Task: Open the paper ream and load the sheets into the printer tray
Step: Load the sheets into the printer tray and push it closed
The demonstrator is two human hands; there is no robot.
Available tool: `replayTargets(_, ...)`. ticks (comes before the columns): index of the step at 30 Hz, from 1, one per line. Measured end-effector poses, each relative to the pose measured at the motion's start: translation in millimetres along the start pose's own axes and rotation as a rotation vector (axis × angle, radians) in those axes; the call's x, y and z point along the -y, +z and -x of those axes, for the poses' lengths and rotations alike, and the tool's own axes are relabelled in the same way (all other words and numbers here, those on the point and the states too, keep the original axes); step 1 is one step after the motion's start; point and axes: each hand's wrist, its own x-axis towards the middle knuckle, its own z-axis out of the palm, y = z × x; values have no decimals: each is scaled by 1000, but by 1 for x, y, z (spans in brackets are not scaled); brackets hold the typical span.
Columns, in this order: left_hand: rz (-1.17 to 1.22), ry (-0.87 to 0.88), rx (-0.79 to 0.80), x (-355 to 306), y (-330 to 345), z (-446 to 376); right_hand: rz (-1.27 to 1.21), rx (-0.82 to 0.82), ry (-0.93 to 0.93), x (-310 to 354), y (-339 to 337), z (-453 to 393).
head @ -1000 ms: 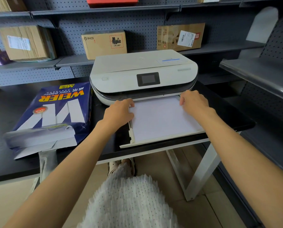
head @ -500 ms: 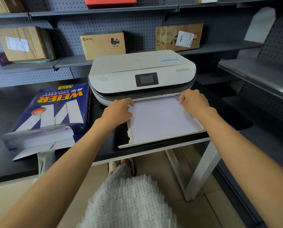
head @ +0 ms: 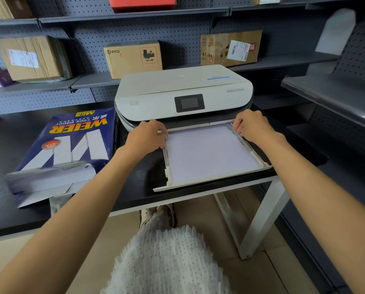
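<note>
Gripping tray (head: 211, 181) sides, both hands (head: 146, 138).

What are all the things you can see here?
Printer: one, white, on the black table.
Printer tray: one, white, pulled out in front.
Paper sheets: white stack, lying in the tray.
Paper ream: one, blue wrapper, near end torn open, left of printer.
Cardboard boxes: three brown, on the grey shelf behind.
Red box: one, top shelf.
Left hand: on the tray's left edge.
Right hand: on the tray's right edge.
</note>
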Motion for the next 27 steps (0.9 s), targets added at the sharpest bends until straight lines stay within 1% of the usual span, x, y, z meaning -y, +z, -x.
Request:
replayTargets(6, 80, 8, -3, -1, -1, 0, -44, -16, 12, 1, -1, 3)
replayTargets(16, 195, -29, 28, -2, -4, 2, -95, -12, 33, 0, -1, 0)
replayTargets(27, 201, -20, 12, -2, -2, 4, 47, -30, -35, 6, 4, 2)
